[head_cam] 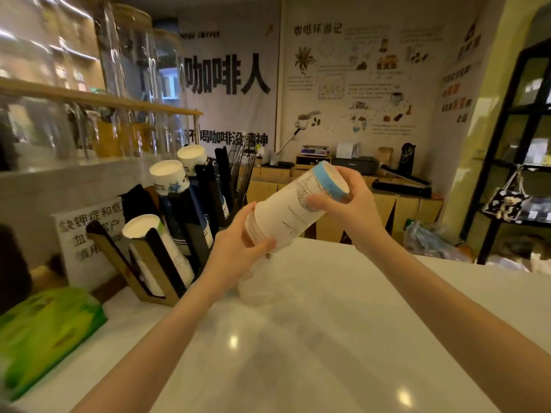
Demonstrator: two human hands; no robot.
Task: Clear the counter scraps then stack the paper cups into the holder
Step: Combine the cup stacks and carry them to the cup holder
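A stack of white paper cups (293,208) with a blue band at one end lies tilted in the air above the white counter (298,338). My left hand (238,248) grips its lower rimmed end. My right hand (343,204) holds its upper, blue-banded end. The black and brown cup holder (161,257) stands to the left on the counter. Its slanted slots hold three stacks of cups, their white bottoms pointing up and toward me.
A green packet (44,332) lies at the counter's left edge. A printed sign (89,242) leans behind the holder. Glass jars fill the shelf above it. A low wooden cabinet with a scale (313,150) stands across the room; black shelving stands at the right.
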